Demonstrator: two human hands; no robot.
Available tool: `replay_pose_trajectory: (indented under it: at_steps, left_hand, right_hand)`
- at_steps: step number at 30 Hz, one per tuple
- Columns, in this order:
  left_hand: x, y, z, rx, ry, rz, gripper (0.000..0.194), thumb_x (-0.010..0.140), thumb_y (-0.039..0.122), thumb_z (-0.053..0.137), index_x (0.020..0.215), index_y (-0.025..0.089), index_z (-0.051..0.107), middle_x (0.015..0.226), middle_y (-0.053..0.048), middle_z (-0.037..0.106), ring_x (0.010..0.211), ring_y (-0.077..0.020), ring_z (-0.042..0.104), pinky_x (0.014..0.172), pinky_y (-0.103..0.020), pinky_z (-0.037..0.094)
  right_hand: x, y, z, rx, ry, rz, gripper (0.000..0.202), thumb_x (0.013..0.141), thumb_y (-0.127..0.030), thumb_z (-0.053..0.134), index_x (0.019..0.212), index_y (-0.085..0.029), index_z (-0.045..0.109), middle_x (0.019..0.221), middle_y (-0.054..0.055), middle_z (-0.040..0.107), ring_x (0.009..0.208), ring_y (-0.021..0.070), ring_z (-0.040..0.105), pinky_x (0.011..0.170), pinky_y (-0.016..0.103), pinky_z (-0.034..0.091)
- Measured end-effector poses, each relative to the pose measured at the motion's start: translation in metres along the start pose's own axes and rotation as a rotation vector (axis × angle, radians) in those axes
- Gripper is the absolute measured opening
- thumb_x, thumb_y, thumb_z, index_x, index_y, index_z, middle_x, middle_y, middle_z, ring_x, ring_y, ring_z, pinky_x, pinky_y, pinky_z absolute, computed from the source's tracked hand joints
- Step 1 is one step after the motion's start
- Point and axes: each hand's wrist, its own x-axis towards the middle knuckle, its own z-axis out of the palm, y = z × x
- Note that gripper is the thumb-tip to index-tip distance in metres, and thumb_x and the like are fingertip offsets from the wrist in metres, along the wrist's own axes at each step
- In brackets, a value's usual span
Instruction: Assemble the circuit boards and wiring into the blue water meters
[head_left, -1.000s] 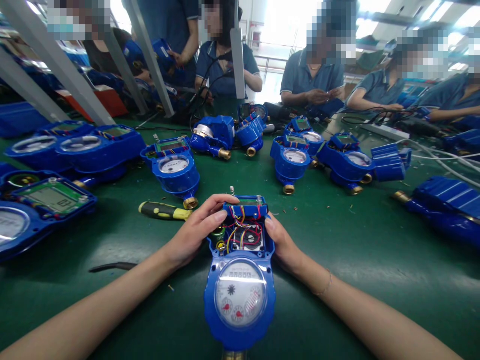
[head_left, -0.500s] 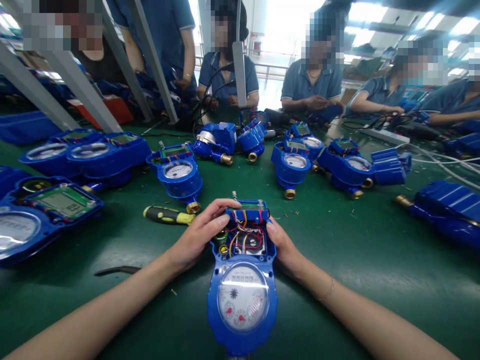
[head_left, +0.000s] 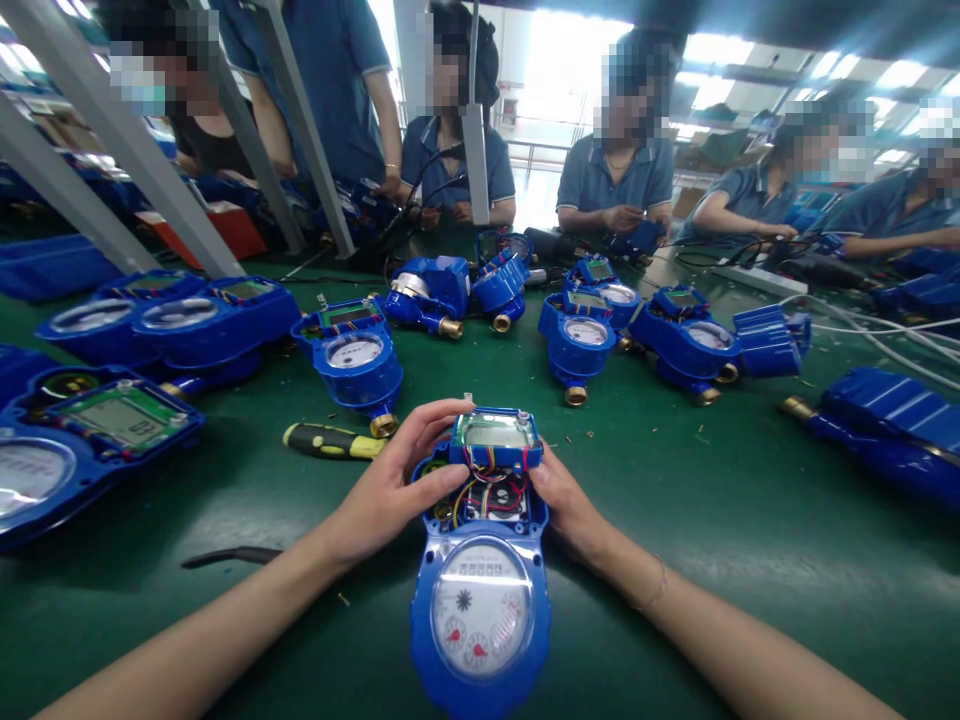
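Note:
A blue water meter (head_left: 480, 610) with a round white dial stands in front of me. Above its opened compartment is a display module (head_left: 496, 430), a green circuit board with a small screen in a blue frame, tilted up. Coloured wires (head_left: 491, 492) run from it into the compartment. My left hand (head_left: 409, 475) grips the module's left side, thumb at its lower edge and fingers at its top corner. At the right side, my right hand (head_left: 562, 495) has its thumb against the module's lower corner and its other fingers mostly hidden behind the meter housing.
A yellow-black screwdriver (head_left: 330, 441) lies left of the meter, with a black curved strip (head_left: 232, 555) nearer me. Several other blue meters (head_left: 352, 355) stand around the green table (head_left: 675, 560). Grey posts (head_left: 135, 150) rise at the left. Co-workers (head_left: 619, 170) sit across the table.
The display module has tipped so that its screen now faces me more, covering more of the compartment. My left thumb has moved down to its lower edge.

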Motion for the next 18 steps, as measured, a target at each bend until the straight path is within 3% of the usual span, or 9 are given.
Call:
replay_pose_trajectory:
  at_steps: [2, 6, 11, 18]
  left_hand:
    - [-0.003, 0.003, -0.001, 0.044, 0.005, 0.081, 0.046, 0.086, 0.020, 0.068, 0.124, 0.040, 0.049, 0.135, 0.004, 0.053, 0.130, -0.0193, 0.047, 0.111, -0.031, 0.037]
    - [-0.007, 0.008, -0.001, 0.041, -0.064, 0.199, 0.065, 0.079, 0.011, 0.074, 0.125, 0.042, 0.041, 0.138, 0.003, 0.053, 0.131, -0.0220, 0.049, 0.109, -0.039, 0.042]
    - [-0.009, 0.013, -0.001, 0.028, -0.090, 0.063, 0.081, 0.080, 0.016, 0.075, 0.140, 0.047, 0.030, 0.142, 0.001, 0.052, 0.136, -0.0247, 0.043, 0.115, -0.044, 0.036]
    - [-0.006, 0.015, -0.006, 0.099, -0.192, 0.054, 0.068, 0.078, 0.024, 0.078, 0.137, 0.037, 0.048, 0.146, 0.001, 0.048, 0.139, -0.0239, 0.038, 0.114, -0.030, 0.037]
  right_hand:
    - [-0.001, -0.007, -0.001, -0.060, -0.068, -0.052, 0.060, 0.087, -0.052, 0.067, 0.137, -0.026, 0.047, 0.136, 0.008, 0.055, 0.127, 0.0288, 0.051, 0.111, 0.048, 0.035]
    - [-0.005, -0.015, 0.001, -0.119, -0.111, -0.153, 0.084, 0.070, -0.048, 0.085, 0.139, -0.028, 0.041, 0.140, 0.008, 0.050, 0.129, 0.0308, 0.047, 0.111, 0.049, 0.035]
    - [-0.011, -0.017, 0.009, -0.210, -0.011, -0.214, 0.066, 0.078, -0.042, 0.080, 0.135, -0.037, 0.047, 0.135, 0.003, 0.051, 0.125, 0.0272, 0.049, 0.110, 0.049, 0.037]
    - [-0.013, -0.020, 0.017, -0.242, 0.040, -0.276, 0.062, 0.078, -0.036, 0.081, 0.131, -0.039, 0.050, 0.132, 0.002, 0.050, 0.122, 0.0265, 0.049, 0.110, 0.050, 0.037]
